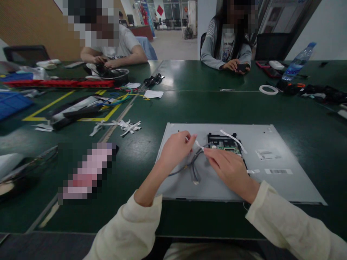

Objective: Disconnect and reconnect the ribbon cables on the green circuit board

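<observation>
A short white strip point(199, 145) stretches between my two hands, above a grey metal panel point(252, 137) lying on the table. My left hand point(177, 147) is closed, thumb and fingers pinched at the strip's left end. At its right end, my right hand point(229, 169) pinches it, palm down. Directly below the strip, a grey cable point(193, 168) with a white plug lies on the panel. Behind my right fingers sits a black frame with a green circuit board point(227, 147), partly covered by that hand. Another white strip point(233, 140) lies across the frame.
Left of the panel are a pixelated pink object point(88, 171) and loose white strips point(130, 126). Farther back lie a dark device point(73, 110), a blue bin point(12, 103) and a tape roll point(268, 90). A bottle point(298, 63) stands tilted. Two people sit opposite.
</observation>
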The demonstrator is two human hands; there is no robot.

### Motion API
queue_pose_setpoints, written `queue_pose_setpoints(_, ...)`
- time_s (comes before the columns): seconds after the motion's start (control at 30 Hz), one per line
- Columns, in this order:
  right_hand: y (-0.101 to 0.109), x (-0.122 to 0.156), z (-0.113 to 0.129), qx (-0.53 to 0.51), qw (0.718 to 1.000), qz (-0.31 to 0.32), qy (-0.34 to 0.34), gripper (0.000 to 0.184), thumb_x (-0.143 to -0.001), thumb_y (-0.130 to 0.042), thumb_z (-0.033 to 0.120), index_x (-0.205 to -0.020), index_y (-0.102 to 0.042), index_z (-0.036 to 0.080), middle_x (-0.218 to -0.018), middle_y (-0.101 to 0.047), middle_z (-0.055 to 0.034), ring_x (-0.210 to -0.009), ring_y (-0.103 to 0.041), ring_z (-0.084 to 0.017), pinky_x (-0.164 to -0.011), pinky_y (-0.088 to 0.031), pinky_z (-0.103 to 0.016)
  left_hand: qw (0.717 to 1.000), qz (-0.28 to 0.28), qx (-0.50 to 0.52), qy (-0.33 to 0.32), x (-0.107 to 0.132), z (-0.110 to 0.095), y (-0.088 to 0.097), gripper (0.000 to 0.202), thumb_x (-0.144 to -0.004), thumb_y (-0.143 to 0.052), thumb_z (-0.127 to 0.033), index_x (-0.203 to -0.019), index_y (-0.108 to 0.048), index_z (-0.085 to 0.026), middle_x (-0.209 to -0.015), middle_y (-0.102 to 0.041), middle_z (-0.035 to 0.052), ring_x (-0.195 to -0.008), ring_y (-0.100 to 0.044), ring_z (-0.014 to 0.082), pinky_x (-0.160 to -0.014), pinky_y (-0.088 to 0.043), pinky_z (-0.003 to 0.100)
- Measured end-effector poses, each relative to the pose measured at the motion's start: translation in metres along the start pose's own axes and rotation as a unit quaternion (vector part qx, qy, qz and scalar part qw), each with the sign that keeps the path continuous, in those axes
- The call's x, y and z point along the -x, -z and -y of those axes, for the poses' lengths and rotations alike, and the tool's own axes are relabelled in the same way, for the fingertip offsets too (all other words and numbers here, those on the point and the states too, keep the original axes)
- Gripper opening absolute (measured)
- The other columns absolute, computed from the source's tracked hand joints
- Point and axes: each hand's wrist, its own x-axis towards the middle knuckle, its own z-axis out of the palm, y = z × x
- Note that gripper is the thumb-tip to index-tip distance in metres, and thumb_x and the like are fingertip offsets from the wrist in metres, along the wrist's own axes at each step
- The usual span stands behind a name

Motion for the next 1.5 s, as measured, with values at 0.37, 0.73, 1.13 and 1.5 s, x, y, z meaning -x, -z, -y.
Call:
queue_pose_setpoints(0.37,-0.003,0.000,0.008,0.009,0.996,0.041,0.080,0.019,-0.087,-0.051,0.006,-0.096,-0.067,0.011,-0.101,-0.070,-0.0097,-0.100,-0.064,-0.018,-0.089,-0.052,-0.033,0.987,0.003,0.159,-0.033,-0.008,0.010,-0.005,0.038,-0.075,-0.060,-0.020,-0.112,-0.053,-0.017,-0.077,-0.071,0.0031,-0.071,-0.066,0.0147,-0.066,-0.049,0.024)
queue_pose_setpoints(0.73,-0.008,0.001,0.011,0.030,0.989,0.103,0.099,0.021,-0.084,-0.049,0.003,-0.094,-0.067,0.009,-0.097,-0.069,-0.0116,-0.094,-0.064,-0.020,-0.089,-0.050,-0.035,0.991,0.030,0.112,-0.074,-0.015,0.019,-0.012,0.015,-0.077,-0.058,-0.023,-0.083,-0.068,-0.014,-0.078,-0.071,0.0045,-0.073,-0.065,0.0150,-0.069,-0.048,0.024)
queue_pose_setpoints(1.13,-0.013,0.003,0.011,0.030,0.988,0.123,0.090,0.019,-0.085,-0.049,0.004,-0.090,-0.066,0.012,-0.097,-0.069,-0.0103,-0.094,-0.063,-0.019,-0.091,-0.048,-0.034,0.986,0.023,-0.081,-0.145,-0.014,0.014,-0.006,0.020,-0.084,-0.050,-0.020,-0.086,-0.070,-0.017,-0.084,-0.067,0.0052,-0.076,-0.059,0.0154,-0.073,-0.044,0.026)
queue_pose_setpoints(1.5,-0.015,0.008,0.014,0.044,0.985,0.128,0.107,0.020,-0.084,-0.049,0.006,-0.094,-0.066,0.008,-0.099,-0.069,-0.0122,-0.093,-0.064,-0.020,-0.092,-0.048,-0.036,0.941,0.046,-0.250,-0.224,-0.013,0.021,-0.012,0.020,-0.092,-0.039,-0.027,-0.093,-0.056,-0.016,-0.087,-0.062,0.0081,-0.080,-0.057,0.0198,-0.071,-0.040,0.029)
